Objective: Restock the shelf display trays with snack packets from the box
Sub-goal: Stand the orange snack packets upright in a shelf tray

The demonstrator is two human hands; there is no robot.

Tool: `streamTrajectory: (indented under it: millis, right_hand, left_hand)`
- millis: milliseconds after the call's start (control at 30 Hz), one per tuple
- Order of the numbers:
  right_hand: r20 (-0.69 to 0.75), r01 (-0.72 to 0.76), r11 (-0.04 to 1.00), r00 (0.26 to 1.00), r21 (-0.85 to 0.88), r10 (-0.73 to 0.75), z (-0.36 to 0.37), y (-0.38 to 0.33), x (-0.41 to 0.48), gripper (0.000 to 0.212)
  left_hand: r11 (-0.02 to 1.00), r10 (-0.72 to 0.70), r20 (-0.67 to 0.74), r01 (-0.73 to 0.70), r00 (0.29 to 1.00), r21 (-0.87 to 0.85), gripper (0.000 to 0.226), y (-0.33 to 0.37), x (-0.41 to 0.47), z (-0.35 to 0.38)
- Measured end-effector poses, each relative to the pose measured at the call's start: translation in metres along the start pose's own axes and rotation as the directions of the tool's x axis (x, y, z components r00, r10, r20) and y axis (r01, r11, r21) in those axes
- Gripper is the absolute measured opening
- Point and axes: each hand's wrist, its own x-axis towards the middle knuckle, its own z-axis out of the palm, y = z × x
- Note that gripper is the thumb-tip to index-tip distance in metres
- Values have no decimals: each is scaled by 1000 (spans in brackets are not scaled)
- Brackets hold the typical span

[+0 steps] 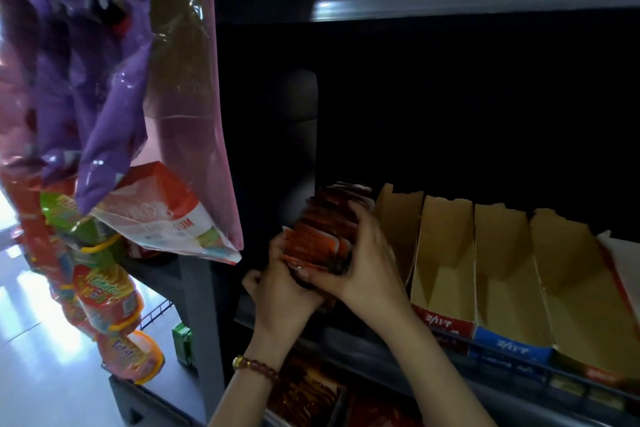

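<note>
A thick stack of red-orange snack packets [322,236] is gripped between the left hand [284,291] and right hand [360,263], just left of the cardboard display trays [446,253].

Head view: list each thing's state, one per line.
Packets: bunched upright, held between both hands.
Left hand: grips the bunch's near left end.
Right hand: grips the bunch's right side.
Red-fronted tray: open-topped, empty.
Blue-fronted tray: open-topped, empty.
Pink bag: hanging, holding packs.
</note>
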Motion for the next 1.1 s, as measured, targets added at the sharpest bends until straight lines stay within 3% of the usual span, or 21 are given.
streamTrajectory:
  millis: [100,233,300,400,533,633,667,767,833,933,1000,1067,1100]
  right_hand:
    - [-34,-71,993,997,93,75,8,-1,-5,112]
    - [8,-186,982,983,35,186,12,-8,-16,127]
    - [48,-247,967,969,62,244,10,-5,-16,133]
    - [40,-221,974,975,52,219,13,0,-12,129]
    - [21,-227,972,974,59,226,21,-1,-11,127]
    - [44,-215,976,976,32,213,22,-2,-8,125]
    - [55,-215,976,975,23,214,23,-2,-7,123]
    - [67,-224,974,973,37,221,25,-2,-7,119]
    - [43,-216,974,976,67,214,28,-2,-9,117]
    - [-16,-184,981,982,63,186,30,-2,-12,112]
    - [-63,-187,982,980,23,188,27,-3,-11,114]
    - [-94,-186,983,978,-5,185,24,-1,-10,123]
    - [-86,-183,983,980,-24,180,22,0,-9,128]
  left_hand:
    - [983,51,105,-31,993,-183,87,-1,8,-6]
    - [985,108,213,-75,971,-158,74,1,16,-16]
    - [974,76,252,-17,965,-227,74,-3,21,-18]
    - [936,51,338,74,940,-345,84,-4,26,-20]
    - [952,75,465,75,882,-296,93,-12,38,-27]
    - [951,22,475,129,880,-282,100,-10,42,-30]
    - [950,2,459,142,889,-279,97,-10,43,-28]
    - [984,60,369,7,927,-177,49,-10,41,-18]
    - [988,112,373,-62,921,-144,42,-13,39,-16]
    - [971,109,366,-20,924,-238,37,-15,40,-15]
    - [934,94,422,67,902,-350,61,-18,42,-15]
    - [952,127,456,21,881,-305,97,-22,44,-23]
    - [956,127,499,28,857,-291,101,-22,45,-27]
